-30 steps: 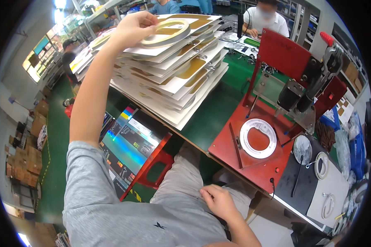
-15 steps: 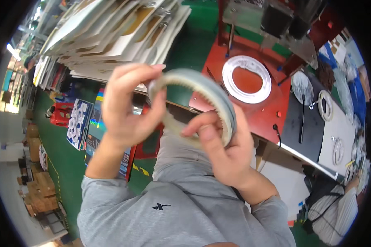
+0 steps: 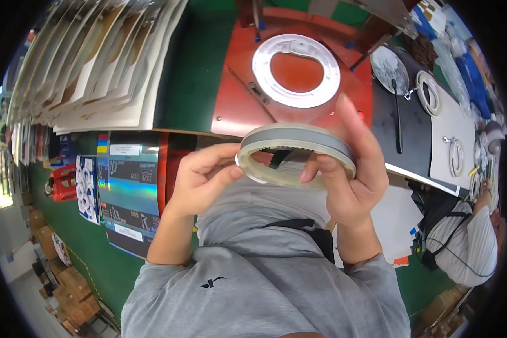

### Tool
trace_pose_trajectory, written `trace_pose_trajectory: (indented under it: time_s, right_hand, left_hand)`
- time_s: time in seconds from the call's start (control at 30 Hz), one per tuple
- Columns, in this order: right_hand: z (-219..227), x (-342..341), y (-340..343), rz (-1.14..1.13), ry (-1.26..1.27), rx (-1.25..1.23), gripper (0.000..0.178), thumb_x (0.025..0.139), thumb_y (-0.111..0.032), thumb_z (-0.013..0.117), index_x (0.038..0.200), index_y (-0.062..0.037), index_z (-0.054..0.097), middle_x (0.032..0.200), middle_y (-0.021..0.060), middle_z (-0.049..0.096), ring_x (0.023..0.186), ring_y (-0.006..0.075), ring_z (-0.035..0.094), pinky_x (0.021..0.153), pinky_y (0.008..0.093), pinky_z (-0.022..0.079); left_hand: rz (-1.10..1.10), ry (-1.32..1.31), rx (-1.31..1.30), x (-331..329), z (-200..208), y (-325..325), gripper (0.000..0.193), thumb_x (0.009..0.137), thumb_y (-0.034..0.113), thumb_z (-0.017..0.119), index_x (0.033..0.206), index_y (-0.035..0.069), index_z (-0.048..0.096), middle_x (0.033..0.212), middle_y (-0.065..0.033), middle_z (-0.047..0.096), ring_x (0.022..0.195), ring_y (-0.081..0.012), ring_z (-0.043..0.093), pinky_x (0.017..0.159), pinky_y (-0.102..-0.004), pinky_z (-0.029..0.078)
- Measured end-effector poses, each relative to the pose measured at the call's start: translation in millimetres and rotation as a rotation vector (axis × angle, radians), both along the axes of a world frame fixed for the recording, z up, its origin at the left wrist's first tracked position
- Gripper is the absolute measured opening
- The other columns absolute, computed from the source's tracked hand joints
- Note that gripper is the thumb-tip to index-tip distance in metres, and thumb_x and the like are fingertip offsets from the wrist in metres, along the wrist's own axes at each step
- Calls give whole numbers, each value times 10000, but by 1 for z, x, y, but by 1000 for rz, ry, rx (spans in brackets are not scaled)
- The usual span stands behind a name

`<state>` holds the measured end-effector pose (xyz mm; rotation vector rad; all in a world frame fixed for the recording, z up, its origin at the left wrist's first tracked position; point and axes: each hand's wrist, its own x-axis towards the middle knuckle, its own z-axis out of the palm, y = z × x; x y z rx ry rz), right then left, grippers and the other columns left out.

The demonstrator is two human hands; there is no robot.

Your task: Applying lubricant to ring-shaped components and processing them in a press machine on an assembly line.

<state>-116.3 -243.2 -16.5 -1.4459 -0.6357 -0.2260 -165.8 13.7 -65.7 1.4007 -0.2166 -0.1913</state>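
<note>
A cream, translucent plastic ring (image 3: 287,135) with a grey band around its outside and small teeth along its inner edge is held level above my lap. My left hand (image 3: 203,183) pinches its left side between thumb and fingers. At the right side, my right hand (image 3: 357,186) grips the ring, with thumb and a fingertip curled inside it and the index finger stretched up along the outside. Beyond the ring, a flat white ring-shaped plate (image 3: 330,76) lies on a red machine bed (image 3: 234,101).
Large cut cardboard sheets (image 3: 101,73) stand stacked at left. Printed boards (image 3: 129,194) lie below them, near a red stool (image 3: 63,183). On the right bench are a clear disc (image 3: 386,67), a pale ring (image 3: 425,96) and a smaller ring (image 3: 457,160). Another person's sleeve (image 3: 462,248) shows at far right.
The ring has gone from steeply tilted to nearly level and sits slightly lower and to the right. My left hand has come down and right. The view has shifted too.
</note>
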Motion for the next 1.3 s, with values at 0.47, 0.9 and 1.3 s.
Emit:
trace_pose_trajectory:
  time_s: [0.47, 0.9, 1.3]
  right_hand:
    - [-9, -4, -30, -162, 102, 240, 575, 1025, -6, 659, 1507, 58, 353, 1128, 181, 713, 843, 148, 712, 684, 244, 590]
    - [-66, 68, -185, -892, 154, -913, 284, 928, -220, 789, 1048, 12, 679, 983, 165, 675, 891, 316, 672, 800, 414, 552]
    - [-54, 116, -185, -1035, 74, -825, 179, 960, -191, 733, 1068, -49, 738, 974, 163, 751, 924, 366, 716, 788, 446, 556]
  left_hand:
    - [-11, -37, -212, 25, 4, -61, 331, 935, -107, 701, 1256, -113, 620, 1217, -266, 725, 1142, -318, 727, 986, -409, 600]
    - [67, -28, -32, 38, -4, -53, 333, 953, -110, 667, 1283, -109, 622, 1208, -223, 737, 1134, -278, 722, 1015, -363, 572]
    - [70, 9, -147, 40, -15, -48, 330, 978, -33, 700, 1295, -83, 624, 1219, -222, 736, 1137, -287, 727, 1028, -399, 575]
